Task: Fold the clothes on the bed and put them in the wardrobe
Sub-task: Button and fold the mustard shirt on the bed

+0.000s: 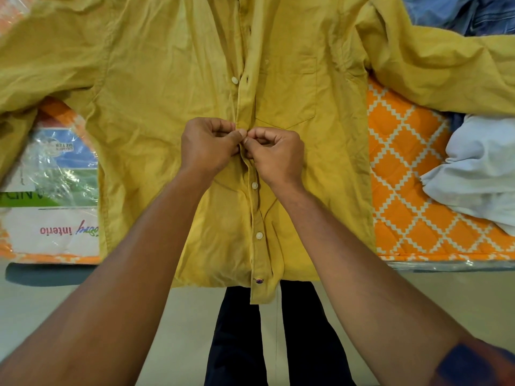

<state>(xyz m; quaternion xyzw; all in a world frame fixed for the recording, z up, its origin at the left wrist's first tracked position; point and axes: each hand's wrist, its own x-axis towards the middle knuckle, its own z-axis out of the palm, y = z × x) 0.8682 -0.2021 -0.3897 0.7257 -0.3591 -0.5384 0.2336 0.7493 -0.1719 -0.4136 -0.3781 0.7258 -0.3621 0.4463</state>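
Both forearms reaching in, left hand [207,144] and right hand [274,154] pinching yellow shirt [156,112] placket beneath them

Both my bare forearms reach forward and converge over the middle of the yellow shirt [145,107], my left hand [207,146] just left of its button strip and my right hand [274,154] just right of it, backs of the hands facing up. My fingers [223,126] are curled in on both sides, pinching the shirt's front edges. The two thumbs nearly touch tip to tip at the shirt's centre line, and my wrists are roughly level with each other.
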